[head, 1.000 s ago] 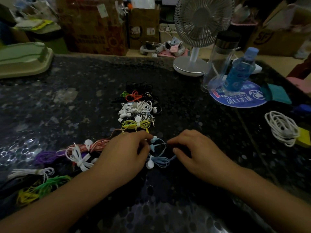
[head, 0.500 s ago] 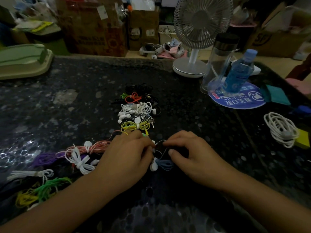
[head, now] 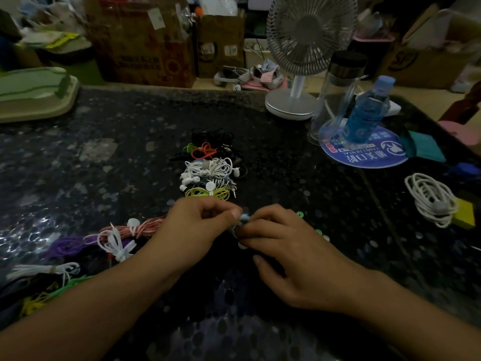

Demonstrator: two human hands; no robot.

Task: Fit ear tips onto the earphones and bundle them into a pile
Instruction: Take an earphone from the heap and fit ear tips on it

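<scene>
The table (head: 130, 142) was dark speckled stone, polished and glossy, catching pale reflections. The bundled earphones (head: 208, 173) had smooth, rubbery-looking cords, some woven-looking in stripes. The fan (head: 309, 35) was matt white plastic. The tumbler (head: 335, 100) was clear and glassy, the bottle (head: 367, 113) clear blue plastic. The boxes (head: 145, 43) were rough brown cardboard.

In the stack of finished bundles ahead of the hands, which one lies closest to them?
The yellow bundle, at the stack's near end just beyond the left hand. The zebra-striped, white, orange and black bundles lie farther back.
</scene>
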